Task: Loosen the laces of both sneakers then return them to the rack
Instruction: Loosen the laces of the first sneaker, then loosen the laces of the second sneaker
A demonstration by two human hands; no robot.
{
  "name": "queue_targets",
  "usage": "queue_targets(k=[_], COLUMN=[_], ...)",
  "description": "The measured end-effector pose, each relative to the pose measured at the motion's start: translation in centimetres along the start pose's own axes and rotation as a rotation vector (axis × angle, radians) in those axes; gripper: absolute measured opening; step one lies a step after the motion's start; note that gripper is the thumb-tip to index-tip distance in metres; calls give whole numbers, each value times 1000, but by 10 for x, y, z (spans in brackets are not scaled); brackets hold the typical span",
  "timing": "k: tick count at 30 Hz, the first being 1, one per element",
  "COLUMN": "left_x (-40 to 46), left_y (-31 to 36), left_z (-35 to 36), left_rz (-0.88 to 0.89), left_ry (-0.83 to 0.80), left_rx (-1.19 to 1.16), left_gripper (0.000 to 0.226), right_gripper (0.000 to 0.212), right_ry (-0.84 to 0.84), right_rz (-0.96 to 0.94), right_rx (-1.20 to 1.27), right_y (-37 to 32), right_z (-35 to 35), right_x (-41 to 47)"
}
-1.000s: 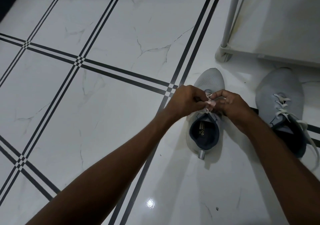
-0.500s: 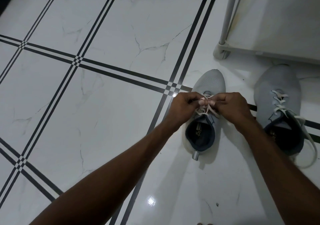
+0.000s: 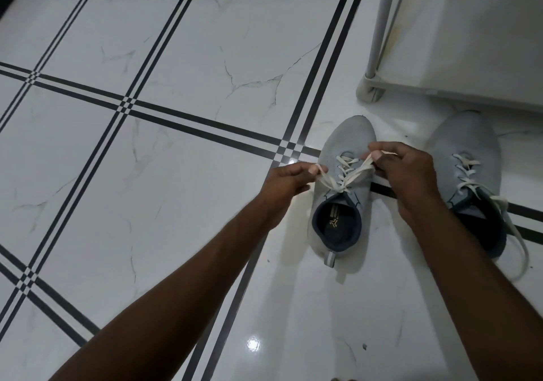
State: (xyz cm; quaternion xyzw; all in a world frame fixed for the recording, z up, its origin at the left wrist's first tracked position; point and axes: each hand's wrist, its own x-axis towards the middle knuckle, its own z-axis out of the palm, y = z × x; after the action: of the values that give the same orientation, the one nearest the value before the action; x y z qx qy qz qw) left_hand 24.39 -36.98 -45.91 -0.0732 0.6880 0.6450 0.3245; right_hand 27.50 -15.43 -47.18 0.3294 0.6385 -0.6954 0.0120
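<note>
A view looking down at a white tiled floor [image 3: 182, 42] crossed by dark lines. Two grey sneakers sit side by side on it, toes pointing toward the foot of a white shoe rack [image 3: 379, 36] at the floor's far right corner. Both arms reach to the nearer sneaker [image 3: 346, 145]. The left hand [image 3: 286, 182] pinches one end of its cream lace [image 3: 343, 180] between thumb and fingers, out past the shoe's left side. The right hand [image 3: 404, 172] is closed round the other end over the shoe's right side. The two ends run taut to a crossing just above the dark collar opening.

The second sneaker [image 3: 467, 151] stands just to the right, its lace already slack and trailing onto the floor.

The lace looks thin, soft and limp, best pinched near the eyelets and drawn row by row. The knit shoes look light and flexible, and the firmer heel collar seems the steadiest place to lift them.
</note>
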Motion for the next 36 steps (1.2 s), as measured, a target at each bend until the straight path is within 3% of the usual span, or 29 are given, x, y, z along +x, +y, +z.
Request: queue_targets(k=[3, 10, 15, 24, 32, 36], left_x=[2, 12, 17, 7, -3, -2], left_y=[8, 3, 1, -11, -23, -18], left_z=[22, 18, 22, 20, 10, 5], left_rz=[-17, -133, -175, -152, -110, -110], left_ry=[-96, -98, -91, -145, -155, -161], left_rx=[-180, -375, -447, -344, -215, -190], left_gripper=[23, 22, 23, 27, 32, 32], right_gripper=[20, 24, 34, 34, 19, 26], right_ry=[-66, -114, -35, 35, 97, 150], right_rz=[160, 374, 431, 331, 250, 198], right_rx=[260, 474, 510, 220, -83, -143], right_y=[-7, -6, 2, 10, 15, 19], right_z=[11, 17, 22, 25, 33, 42], right_x=[1, 9, 19, 29, 36, 36])
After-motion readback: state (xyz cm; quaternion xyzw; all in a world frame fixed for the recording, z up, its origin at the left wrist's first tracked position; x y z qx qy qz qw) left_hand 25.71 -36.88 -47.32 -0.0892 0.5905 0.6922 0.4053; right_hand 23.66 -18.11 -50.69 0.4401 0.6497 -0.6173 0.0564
